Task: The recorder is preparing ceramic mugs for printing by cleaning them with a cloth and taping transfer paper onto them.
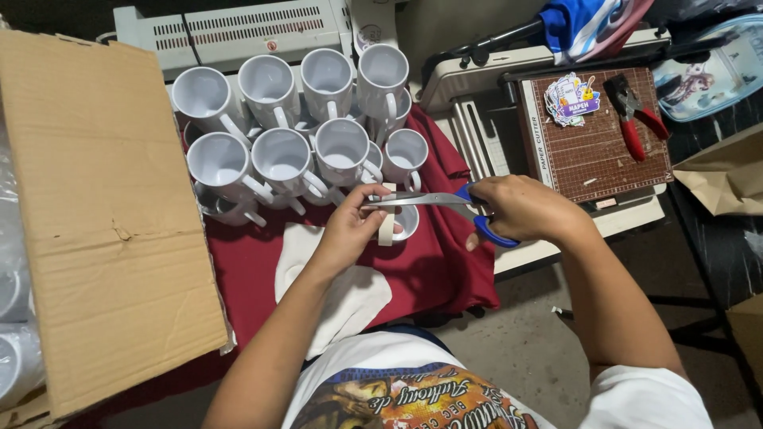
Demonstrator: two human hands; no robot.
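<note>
The right hand (520,208) is closed around the blue plastic handles of a pair of long silver metal scissors (429,200). The scissors lie almost flat, with their long side running left to right. The tips point left, toward the left hand (350,230).

The left hand pinches the top of a thin, pale strip of tape or paper (387,222). The strip hangs straight down, so it crosses the blades like a plus sign. The blades sit right at the strip, close to the left fingers. I cannot tell if the blades are shut on it yet. The left hand is the nearer one to the strip; the right hand is further off along the scissors.

All this is above the front edge of a dark red cloth (429,270). Many white ceramic mugs (282,155) stand at the back of the cloth. A flat brown cardboard sheet (95,214) lies along its left edge.
</note>
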